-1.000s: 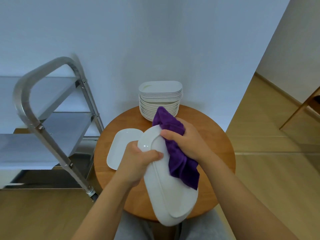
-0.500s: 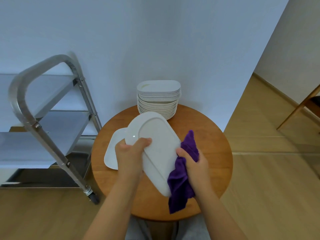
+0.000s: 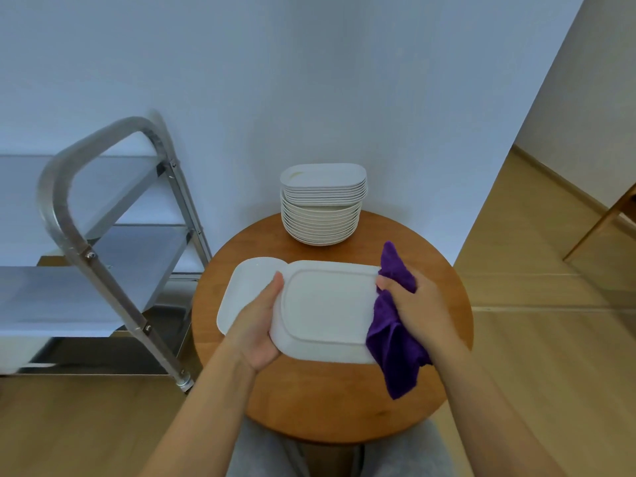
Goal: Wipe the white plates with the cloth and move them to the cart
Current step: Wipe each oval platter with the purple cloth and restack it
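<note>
Plate upside down in left hand, cloth in right hand

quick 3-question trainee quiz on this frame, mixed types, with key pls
1. True or false: the purple cloth is in the right hand.
2. Which side of the held plate faces the camera? A) eating surface B) underside with its foot ring C) only the edge
3. Fill in: the stack of plates stands on the round wooden ____.

Key
1. True.
2. B; the left hand grips its left end.
3. table; a single plate lies there too, and the cart stands to the left.
</note>
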Demonstrator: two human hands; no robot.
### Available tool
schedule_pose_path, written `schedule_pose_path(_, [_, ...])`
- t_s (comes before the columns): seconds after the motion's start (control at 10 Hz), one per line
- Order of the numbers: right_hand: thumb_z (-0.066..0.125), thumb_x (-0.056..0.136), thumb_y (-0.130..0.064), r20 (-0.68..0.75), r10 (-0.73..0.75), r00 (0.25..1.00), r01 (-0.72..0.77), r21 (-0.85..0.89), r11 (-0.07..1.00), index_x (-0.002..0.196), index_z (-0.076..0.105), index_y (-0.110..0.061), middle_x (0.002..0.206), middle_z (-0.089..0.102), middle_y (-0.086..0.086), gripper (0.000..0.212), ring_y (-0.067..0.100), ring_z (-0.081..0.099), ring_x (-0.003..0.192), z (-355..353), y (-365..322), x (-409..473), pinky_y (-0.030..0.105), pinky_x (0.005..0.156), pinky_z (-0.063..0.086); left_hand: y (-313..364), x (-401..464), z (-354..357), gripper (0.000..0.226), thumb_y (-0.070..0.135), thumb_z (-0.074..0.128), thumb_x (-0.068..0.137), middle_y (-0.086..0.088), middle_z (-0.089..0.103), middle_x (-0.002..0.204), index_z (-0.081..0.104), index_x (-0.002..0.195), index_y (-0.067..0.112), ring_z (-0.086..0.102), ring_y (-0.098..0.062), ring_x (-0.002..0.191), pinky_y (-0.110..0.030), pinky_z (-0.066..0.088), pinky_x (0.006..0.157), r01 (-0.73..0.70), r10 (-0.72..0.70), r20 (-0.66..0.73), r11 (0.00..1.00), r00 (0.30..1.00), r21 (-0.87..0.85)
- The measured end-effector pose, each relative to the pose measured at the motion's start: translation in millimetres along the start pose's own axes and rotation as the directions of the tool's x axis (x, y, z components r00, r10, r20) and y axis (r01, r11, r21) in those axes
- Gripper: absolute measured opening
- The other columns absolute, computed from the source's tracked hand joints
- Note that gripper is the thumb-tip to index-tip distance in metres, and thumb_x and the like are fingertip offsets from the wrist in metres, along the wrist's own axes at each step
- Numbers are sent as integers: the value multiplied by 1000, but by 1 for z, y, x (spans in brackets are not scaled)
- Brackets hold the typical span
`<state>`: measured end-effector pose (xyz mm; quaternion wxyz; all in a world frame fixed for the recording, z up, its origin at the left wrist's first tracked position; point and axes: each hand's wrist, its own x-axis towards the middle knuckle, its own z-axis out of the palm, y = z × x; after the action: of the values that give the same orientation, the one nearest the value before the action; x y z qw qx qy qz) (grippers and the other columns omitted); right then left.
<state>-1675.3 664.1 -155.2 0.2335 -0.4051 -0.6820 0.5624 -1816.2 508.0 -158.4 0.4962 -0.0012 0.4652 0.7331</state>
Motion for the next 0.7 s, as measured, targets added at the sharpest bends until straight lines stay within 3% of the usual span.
schedule_pose_path(0.1, [49, 93, -45, 21, -69, 997, 72, -377, 924, 142, 36, -40, 150, 36, -1, 51, 23, 36, 134, 14, 7, 7, 43, 108, 35, -13, 0, 13, 32, 42, 52, 90, -7, 74, 100, 61, 114, 22, 71, -24, 88, -35, 57, 59, -114, 114, -56, 993, 992, -1])
schedule_pose_path(0.2, [37, 94, -52, 157, -143, 977, 206, -543, 814, 144, 17, -51, 160, 1, -10, 54, 14, -5, 146, 41, 2, 1, 54, 113, 0, -28, -2, 29, 28, 44, 45, 94, -5, 75, 91, 62, 105, 24, 72, -21, 81, -33, 57, 58, -106, 105, -60, 994, 993, -7])
schedule_pose_path(0.3, [33, 93, -56, 301, -273, 914, 398, -532, 747, 144, 20, -51, 159, 0, -14, 52, 10, -8, 145, 74, -6, -13, 52, 112, -7, -38, -1, 30, 32, 40, 35, 99, 0, 74, 91, 60, 109, 23, 66, -15, 89, -29, 59, 56, -87, 86, -30, 996, 996, -25])
schedule_pose_path(0.4, [33, 94, -53, 349, -382, 856, 513, -472, 717, 144, 26, -45, 158, 9, -17, 51, 6, -1, 145, 91, -6, -28, 42, 113, -10, -33, 0, 19, 34, 33, 28, 101, 12, 65, 99, 57, 113, 20, 60, -6, 87, -25, 55, 53, -130, 129, -82, 991, 988, -10])
schedule_pose_path(0.5, [31, 92, -53, 367, -504, 781, 622, -396, 675, 143, 35, -40, 153, 27, -18, 52, 2, 14, 143, 93, 4, -42, 30, 113, -6, -27, -4, 10, 45, 36, 26, 101, 6, 67, 89, 49, 131, 11, 64, -11, 77, -29, 49, 67, -175, 171, -140, 984, 975, -20])
schedule_pose_path(0.6, [36, 91, -52, 324, -610, 723, 690, -389, 610, 138, 45, -34, 146, 40, -17, 52, 0, 26, 138, 83, 19, -44, 25, 113, 0, -26, -4, 6, 37, 45, 40, 96, -5, 75, 80, 59, 115, 19, 72, -18, 71, -34, 56, 64, -142, 123, -129, 978, 984, -151])
schedule_pose_path(0.7, [40, 90, -49, 215, -596, 774, 630, -368, 684, 134, 44, -42, 138, 34, -34, 45, -9, 25, 132, 63, 30, -31, 17, 111, -5, -24, -5, 1, 35, 45, 41, 96, -8, 75, 91, 62, 105, 19, 72, -23, 79, -34, 58, 55, -198, 177, -122, 962, 977, -188])
